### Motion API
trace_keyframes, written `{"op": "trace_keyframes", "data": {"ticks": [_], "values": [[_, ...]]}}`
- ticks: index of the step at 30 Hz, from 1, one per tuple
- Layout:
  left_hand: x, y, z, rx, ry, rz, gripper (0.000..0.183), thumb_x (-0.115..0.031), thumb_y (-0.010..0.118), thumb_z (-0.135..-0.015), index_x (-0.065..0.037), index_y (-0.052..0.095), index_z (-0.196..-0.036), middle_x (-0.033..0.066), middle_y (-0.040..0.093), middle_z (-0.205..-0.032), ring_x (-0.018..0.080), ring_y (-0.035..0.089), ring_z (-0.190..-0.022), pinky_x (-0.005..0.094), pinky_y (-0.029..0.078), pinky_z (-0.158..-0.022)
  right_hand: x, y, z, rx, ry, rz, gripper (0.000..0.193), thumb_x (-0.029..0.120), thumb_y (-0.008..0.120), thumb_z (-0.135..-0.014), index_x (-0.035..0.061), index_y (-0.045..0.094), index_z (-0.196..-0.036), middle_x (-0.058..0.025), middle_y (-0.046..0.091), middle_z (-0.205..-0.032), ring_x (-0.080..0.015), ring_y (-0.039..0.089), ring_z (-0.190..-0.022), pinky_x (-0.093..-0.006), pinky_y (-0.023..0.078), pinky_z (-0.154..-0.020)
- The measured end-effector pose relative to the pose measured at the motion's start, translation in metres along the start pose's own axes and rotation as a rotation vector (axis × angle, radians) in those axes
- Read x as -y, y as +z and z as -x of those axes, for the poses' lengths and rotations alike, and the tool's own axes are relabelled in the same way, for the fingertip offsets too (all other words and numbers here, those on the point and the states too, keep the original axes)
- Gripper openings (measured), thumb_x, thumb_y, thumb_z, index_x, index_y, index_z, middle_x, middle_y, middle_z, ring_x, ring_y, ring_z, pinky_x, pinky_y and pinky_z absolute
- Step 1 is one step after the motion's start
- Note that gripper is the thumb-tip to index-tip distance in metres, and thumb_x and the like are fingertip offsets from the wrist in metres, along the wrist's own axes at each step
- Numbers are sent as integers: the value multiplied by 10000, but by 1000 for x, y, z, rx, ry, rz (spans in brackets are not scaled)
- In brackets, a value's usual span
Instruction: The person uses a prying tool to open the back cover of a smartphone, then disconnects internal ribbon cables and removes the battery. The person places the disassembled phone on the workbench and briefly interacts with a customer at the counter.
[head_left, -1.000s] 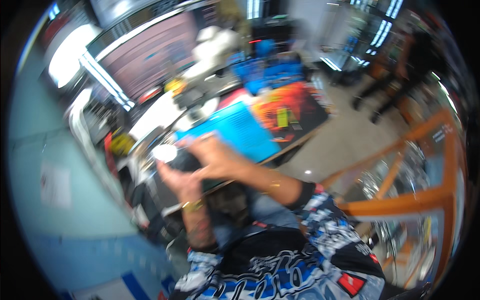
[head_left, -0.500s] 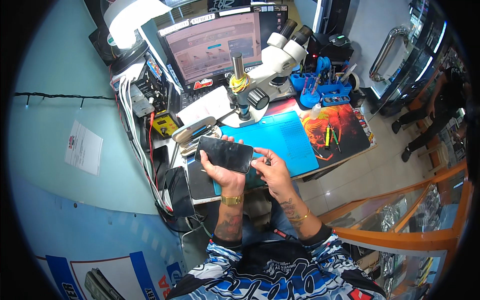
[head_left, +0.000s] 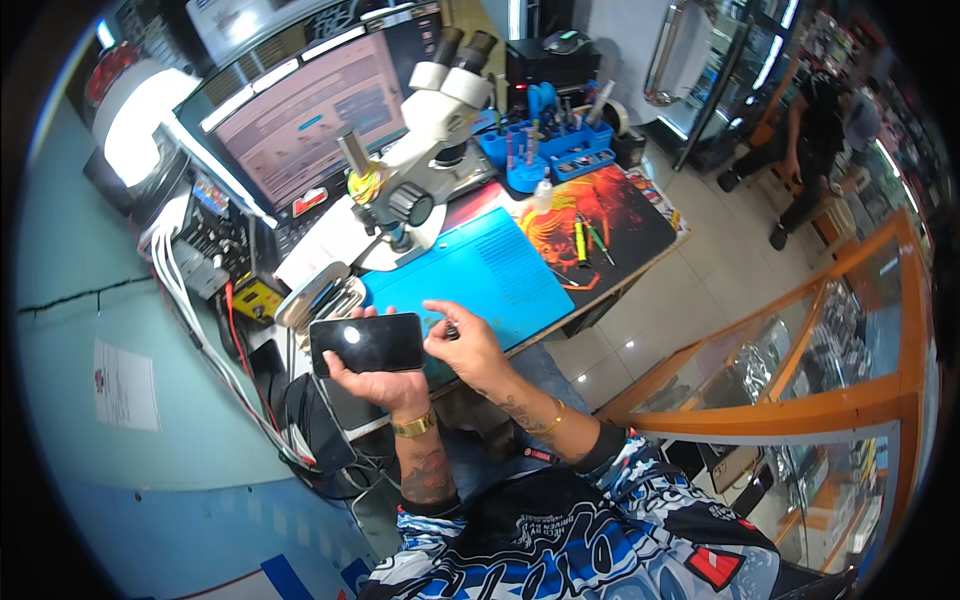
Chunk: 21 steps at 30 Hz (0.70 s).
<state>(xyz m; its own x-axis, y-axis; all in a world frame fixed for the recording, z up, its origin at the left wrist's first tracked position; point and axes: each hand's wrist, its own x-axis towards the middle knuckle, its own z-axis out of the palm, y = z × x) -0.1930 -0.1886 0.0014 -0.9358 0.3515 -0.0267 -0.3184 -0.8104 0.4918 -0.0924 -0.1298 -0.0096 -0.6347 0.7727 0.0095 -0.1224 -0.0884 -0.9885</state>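
Observation:
A black smartphone lies sideways in my left hand, its dark glass facing up with a bright light reflection on it. The thumb curls over the near edge and the fingertips show behind the far edge. Close beside the phone's right end is my right hand, thumb and forefinger near its corner. Those bent fingers hold a small dark object, mostly hidden, whose kind I cannot make out. Under and beyond both hands spreads a blue work mat.
A white microscope stands behind the mat, before a monitor. Left are an open case of tools and a bright lamp. Blue tool holders and two screwdrivers sit right. A glass cabinet flanks me; a person is beyond.
The whole view has turned, so the bench appears further left and tilted. The phone's glass now catches a light reflection. My right fingertips have drawn slightly off the phone's end.

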Motion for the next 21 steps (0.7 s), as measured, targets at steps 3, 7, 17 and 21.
{"op": "trace_keyframes", "data": {"ticks": [3, 7, 17, 21], "values": [[4, -6, -7, -3, -44, 3, 612, -576, 434, -998, -50, 554, -1287, 129, 651, -1165, 283, 633, -1087, 525, 546, -960, 1, -1, -3, 13, 33, 11, 525, 40, 711, -825, -23, 602, -1334, -19, 641, -890, -65, 569, -798, -253, 506, -756], [9, -3, -9, 100, 16, -83, 580, -547, 447, -991, -41, 578, -1243, 141, 665, -1114, 293, 642, -1069, 528, 549, -932, -13, -8, -15, 52, -76, -24, 579, -9, 711, -785, 38, 604, -1353, 26, 576, -832, -67, 550, -795, -250, 495, -746], [24, -2, -9, 54, -80, -36, 644, -555, 485, -975, 10, 587, -1268, 150, 664, -1193, 322, 647, -1122, 505, 524, -1009, -20, -10, -27, -53, -104, 36, 518, 5, 697, -752, 3, 611, -1263, -12, 591, -819, -93, 559, -754, -274, 483, -694], [31, 15, -12, -37, -80, 31, 713, -595, 455, -963, 48, 585, -1243, 163, 662, -1166, 374, 640, -1115, 515, 524, -1000, -16, -19, -31, -60, -131, 37, 537, 34, 718, -783, 28, 608, -1309, 3, 618, -821, -82, 589, -783, -268, 504, -740]]}}
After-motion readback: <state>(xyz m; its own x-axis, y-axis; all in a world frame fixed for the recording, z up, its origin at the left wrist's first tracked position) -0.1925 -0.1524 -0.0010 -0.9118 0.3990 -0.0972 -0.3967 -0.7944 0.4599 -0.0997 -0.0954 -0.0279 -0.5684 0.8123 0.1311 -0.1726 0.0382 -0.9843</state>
